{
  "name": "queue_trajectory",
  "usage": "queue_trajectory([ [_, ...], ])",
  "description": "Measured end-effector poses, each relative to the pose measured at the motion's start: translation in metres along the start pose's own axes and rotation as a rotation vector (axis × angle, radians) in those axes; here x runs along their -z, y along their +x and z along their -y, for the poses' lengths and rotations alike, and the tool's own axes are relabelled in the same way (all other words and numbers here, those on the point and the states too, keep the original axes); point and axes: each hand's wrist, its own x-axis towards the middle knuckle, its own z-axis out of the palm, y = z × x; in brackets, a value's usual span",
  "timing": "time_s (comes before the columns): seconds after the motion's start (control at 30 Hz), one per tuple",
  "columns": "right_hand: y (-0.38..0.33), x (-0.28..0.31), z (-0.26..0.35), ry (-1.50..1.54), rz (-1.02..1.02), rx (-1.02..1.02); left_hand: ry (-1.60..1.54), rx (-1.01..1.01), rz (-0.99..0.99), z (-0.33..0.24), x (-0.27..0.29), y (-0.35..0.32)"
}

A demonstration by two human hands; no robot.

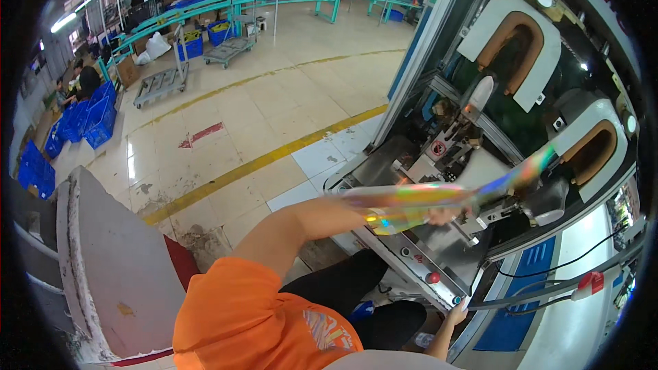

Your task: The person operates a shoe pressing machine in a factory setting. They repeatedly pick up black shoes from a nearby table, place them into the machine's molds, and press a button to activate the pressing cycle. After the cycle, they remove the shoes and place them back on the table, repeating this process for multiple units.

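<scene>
On a factory floor of pale tiles (274,103) crossed by a yellow line (267,157), a person's left hand (444,216) grasps an iridescent film sheet (439,197) over the machine's steel counter (439,247); the right hand (457,313) rests on the counter's front edge, its grip unclear. Blue crates (96,120) and flat trolleys (161,82) stand behind.

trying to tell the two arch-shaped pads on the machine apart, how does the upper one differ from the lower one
The upper arch pad sits higher and further left on the machine; the lower arch pad sits down to the right. The upper one shows whole, while the iridescent film sheet, gripped by the left hand, crosses the lower one's left edge. Both are white with a brown inner band.
</scene>
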Motion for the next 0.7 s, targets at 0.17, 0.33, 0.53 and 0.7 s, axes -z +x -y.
queue_trajectory([
  [0.17, -0.006, 0.02, 0.013, -0.012, -0.052, -0.011, 1.248, -0.067, 0.095, 0.046, 0.001, 0.006],
  [0.33, 0.027, 0.024, -0.048, -0.333, -0.354, 0.749, -0.123, -0.136, -0.142, -0.029, -0.025, 0.023],
  [0.53, -0.001, 0.024, 0.004, -0.077, -0.143, 0.058, 1.251, -0.143, 0.316, 0.052, -0.031, 0.052],
  [0.7, 0.008, 0.032, -0.014, 0.105, -0.142, 0.039, 0.497, -0.109, 0.176, -0.002, -0.058, 0.066],
])
